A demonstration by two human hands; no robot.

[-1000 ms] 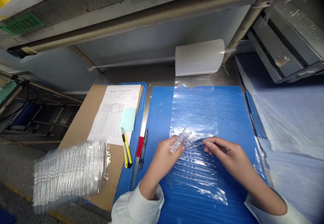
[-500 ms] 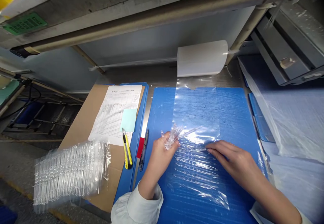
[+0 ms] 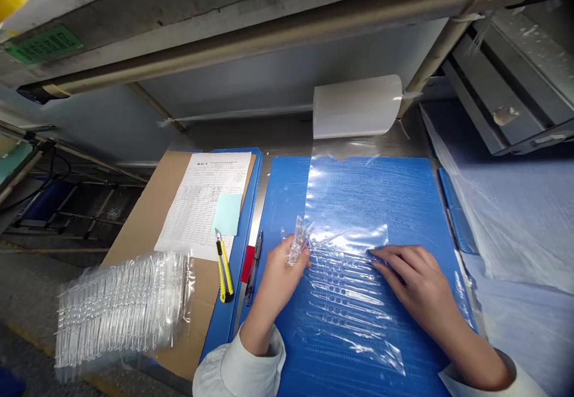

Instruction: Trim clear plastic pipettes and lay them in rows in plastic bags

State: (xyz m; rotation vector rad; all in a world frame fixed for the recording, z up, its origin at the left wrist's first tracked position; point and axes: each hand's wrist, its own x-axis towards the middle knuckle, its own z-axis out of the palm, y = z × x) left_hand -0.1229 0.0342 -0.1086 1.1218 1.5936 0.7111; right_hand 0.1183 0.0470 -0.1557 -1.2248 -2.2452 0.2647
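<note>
Clear plastic strips (image 3: 345, 295) with small round dips are held in a clear bag (image 3: 345, 205), which is laid on a blue mat (image 3: 282, 217). A clear bunch (image 3: 295, 241) is gripped by the left hand (image 3: 282, 277). The bag is pressed by the open right hand (image 3: 415, 280). More bagged strips (image 3: 121, 307) are piled nearby. The hands have been moved further apart since earlier.

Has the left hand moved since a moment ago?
Yes, the left hand has shifted left, nearer the left edge of the blue corrugated plastic board.
</note>
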